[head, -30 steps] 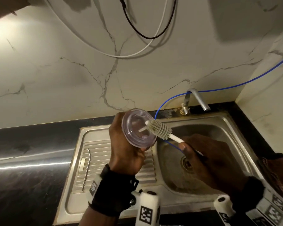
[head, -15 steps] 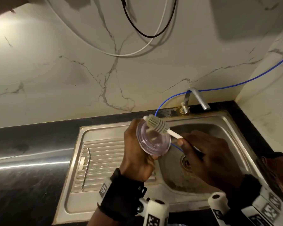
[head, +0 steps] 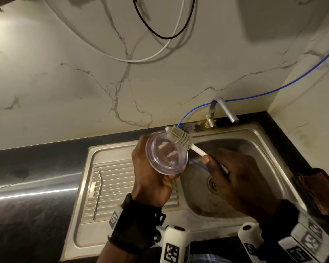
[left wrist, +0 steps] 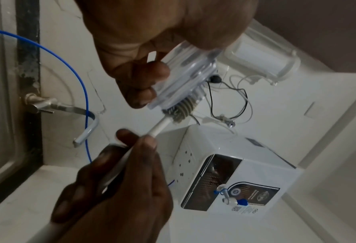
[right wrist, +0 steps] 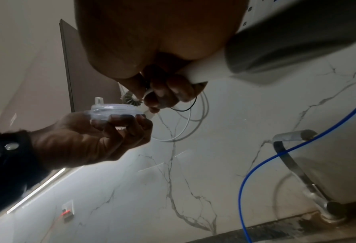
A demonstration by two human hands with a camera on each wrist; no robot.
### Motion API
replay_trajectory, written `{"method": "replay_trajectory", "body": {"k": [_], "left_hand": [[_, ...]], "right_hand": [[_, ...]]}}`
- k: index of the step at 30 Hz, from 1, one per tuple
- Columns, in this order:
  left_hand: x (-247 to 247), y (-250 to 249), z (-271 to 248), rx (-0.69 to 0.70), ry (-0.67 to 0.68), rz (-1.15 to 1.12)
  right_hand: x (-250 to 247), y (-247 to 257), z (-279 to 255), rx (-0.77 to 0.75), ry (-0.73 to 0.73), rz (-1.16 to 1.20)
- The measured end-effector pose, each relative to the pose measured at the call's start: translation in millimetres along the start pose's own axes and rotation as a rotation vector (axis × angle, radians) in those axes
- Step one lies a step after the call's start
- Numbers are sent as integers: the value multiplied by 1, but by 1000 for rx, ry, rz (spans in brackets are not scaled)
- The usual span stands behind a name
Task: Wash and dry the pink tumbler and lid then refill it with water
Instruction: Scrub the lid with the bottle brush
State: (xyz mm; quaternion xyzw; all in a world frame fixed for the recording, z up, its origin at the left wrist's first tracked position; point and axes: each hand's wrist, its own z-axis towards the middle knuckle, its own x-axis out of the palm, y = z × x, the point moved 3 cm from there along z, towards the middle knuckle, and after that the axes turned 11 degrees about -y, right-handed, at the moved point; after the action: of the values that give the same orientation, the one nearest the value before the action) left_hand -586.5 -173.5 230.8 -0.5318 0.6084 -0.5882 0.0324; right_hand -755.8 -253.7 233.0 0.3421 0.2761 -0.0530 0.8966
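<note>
My left hand (head: 152, 171) grips the clear round tumbler lid (head: 166, 153) by its rim and holds it above the sink's left edge. The same lid (left wrist: 185, 77) shows in the left wrist view and again as the lid (right wrist: 115, 109) in the right wrist view. My right hand (head: 234, 177) holds the white handle of a bottle brush (head: 180, 138). Its grey ribbed head lies against the lid's upper rim. The brush head (left wrist: 182, 109) touches the lid's face. The pink tumbler is not in view.
A steel sink (head: 258, 145) with a ribbed drainboard (head: 110, 179) sits in a black counter. A metal straw (head: 97, 194) lies on the drainboard. A tap (head: 224, 109) and a blue tube (head: 273, 90) stand behind the basin. A water purifier (left wrist: 231, 177) hangs on the wall.
The lid moved right and slightly down toward the basin. The brush head slid from the lid's face up to its top rim.
</note>
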Motion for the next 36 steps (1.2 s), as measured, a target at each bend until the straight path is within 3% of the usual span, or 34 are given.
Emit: {"method": "replay_trajectory", "body": {"k": [2, 6, 9, 12, 16, 26, 31, 36], "left_hand": [[-4, 7, -3, -135, -38, 22], [1, 9, -7, -13, 61, 90], [8, -4, -7, -39, 5, 61], [3, -20, 0, 45, -60, -34], [0, -24, 5, -76, -99, -111], [10, -23, 1, -33, -26, -148], [9, -11, -2, -172, 1, -195], [9, -10, -1, -102, -31, -177]], "right_hand": [[3, 4, 7, 36, 7, 12], [7, 10, 16, 47, 24, 26], [5, 12, 17, 46, 36, 70], [1, 8, 5, 27, 66, 62], [0, 7, -8, 19, 58, 29], [-3, 17, -9, -2, -15, 66], [-4, 17, -16, -29, -24, 75], [-2, 24, -10, -50, -54, 53]]}}
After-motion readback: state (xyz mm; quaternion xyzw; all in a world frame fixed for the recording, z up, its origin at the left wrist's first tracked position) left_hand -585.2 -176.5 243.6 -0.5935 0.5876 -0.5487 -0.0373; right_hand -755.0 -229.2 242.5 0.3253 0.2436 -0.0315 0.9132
